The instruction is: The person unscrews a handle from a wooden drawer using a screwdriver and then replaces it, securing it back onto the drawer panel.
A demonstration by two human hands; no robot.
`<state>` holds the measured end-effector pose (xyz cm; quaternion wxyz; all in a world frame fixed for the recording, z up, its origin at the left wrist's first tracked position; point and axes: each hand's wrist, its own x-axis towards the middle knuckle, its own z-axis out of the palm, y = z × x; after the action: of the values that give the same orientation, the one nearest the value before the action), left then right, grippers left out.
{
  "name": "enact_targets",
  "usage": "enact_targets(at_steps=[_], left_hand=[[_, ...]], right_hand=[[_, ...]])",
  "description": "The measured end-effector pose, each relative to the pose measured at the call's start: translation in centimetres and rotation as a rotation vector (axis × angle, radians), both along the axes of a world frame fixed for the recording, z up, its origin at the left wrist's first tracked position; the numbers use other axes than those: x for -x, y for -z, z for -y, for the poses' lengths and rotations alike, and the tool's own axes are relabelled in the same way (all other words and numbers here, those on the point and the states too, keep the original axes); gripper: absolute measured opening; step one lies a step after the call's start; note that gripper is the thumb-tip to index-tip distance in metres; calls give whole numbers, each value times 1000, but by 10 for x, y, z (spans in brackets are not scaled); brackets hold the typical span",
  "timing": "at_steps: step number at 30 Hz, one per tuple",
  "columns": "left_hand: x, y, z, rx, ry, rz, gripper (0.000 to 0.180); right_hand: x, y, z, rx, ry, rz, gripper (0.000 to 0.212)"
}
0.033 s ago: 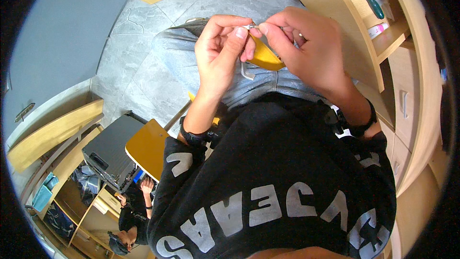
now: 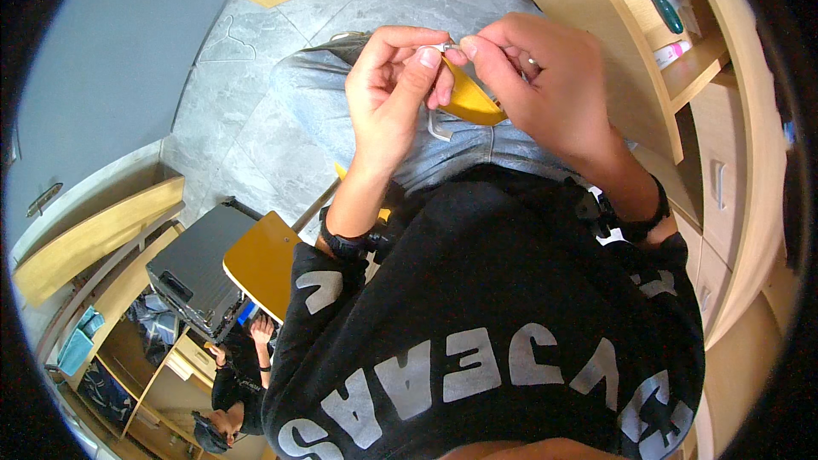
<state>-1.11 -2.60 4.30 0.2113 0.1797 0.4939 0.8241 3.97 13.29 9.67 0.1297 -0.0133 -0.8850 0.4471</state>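
My left hand [image 2: 388,89] is closed in a pinch, thumb against forefinger, on a small silvery metal piece [image 2: 446,48] too small to name surely. From the other side, the fingertips of my right hand [image 2: 545,77] pinch the end of the same piece. A small shiny spot shows among the right hand's fingers. Below the hands a yellow curved piece [image 2: 467,100] rests over my lap, partly covered by both hands. A bent silver rod [image 2: 439,128], shaped like a hex key, lies on my jeans beside it.
A wooden shelf unit [image 2: 707,68] with a green-handled tool [image 2: 660,4] and a white-and-pink tube [image 2: 671,54] stands to the right. A wire hanger [image 2: 228,44] lies on the grey tiled floor. A dark suitcase [image 2: 200,260] and a yellow-brown board [image 2: 264,264] are lower left, near another person [image 2: 239,392].
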Motion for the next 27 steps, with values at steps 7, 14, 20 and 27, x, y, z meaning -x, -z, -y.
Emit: enact_targets(at_steps=[7, 14, 20, 27], left_hand=[[15, -11, 2, 397, -30, -265, 10], [80, -65, 10, 859, -144, -357, 16], [104, -76, 46, 913, -92, -485, 26], [59, -63, 100, 763, -194, -223, 21]], right_hand=[[20, 22, 2, 117, -65, -67, 32], [81, 13, 15, 341, -99, -32, 19], [103, 12, 30, 379, -81, -212, 14], [114, 8, 80, 349, -357, -170, 12]])
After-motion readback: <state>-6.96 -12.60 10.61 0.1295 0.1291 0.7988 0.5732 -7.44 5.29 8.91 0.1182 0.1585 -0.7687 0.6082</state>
